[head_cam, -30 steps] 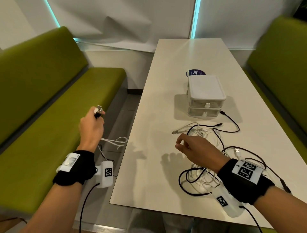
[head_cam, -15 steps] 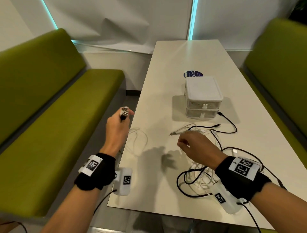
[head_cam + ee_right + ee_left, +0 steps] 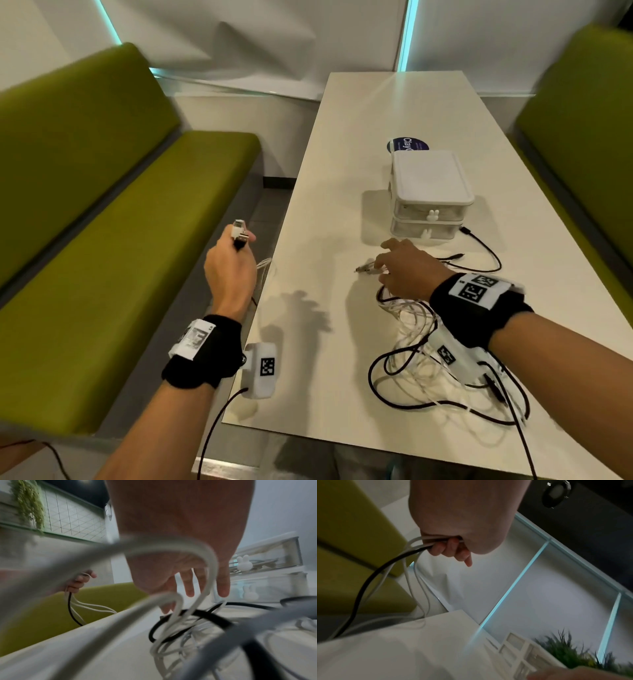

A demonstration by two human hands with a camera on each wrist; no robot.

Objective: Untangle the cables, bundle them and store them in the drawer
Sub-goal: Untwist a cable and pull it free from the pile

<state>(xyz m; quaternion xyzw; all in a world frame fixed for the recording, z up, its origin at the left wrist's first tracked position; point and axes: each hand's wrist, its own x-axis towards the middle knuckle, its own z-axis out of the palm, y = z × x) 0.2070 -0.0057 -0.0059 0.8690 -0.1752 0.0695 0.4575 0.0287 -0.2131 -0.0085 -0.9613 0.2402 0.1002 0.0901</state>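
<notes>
A tangle of black and white cables (image 3: 428,359) lies on the white table (image 3: 325,394), under and behind my right wrist. My left hand (image 3: 239,245) is raised beside the table's left edge. It grips a bunch of white and black cable ends (image 3: 412,547), whose plugs (image 3: 239,231) stick up above the fist. My right hand (image 3: 383,260) hovers over the far side of the tangle with its fingers (image 3: 188,588) straight and spread, close to some silver plug ends (image 3: 364,269). The white two-drawer box (image 3: 428,195) stands just beyond, both drawers closed.
Green benches (image 3: 120,257) run along both sides of the table. A round blue sticker (image 3: 407,145) lies behind the drawer box. A black cable (image 3: 486,246) curves out to the right of the box. The cables from my left hand hang over the table edge.
My left hand swung in from over the bench to the table's left edge, still holding the cable ends. My right hand opened from a pinch and reached forward toward the drawer box.
</notes>
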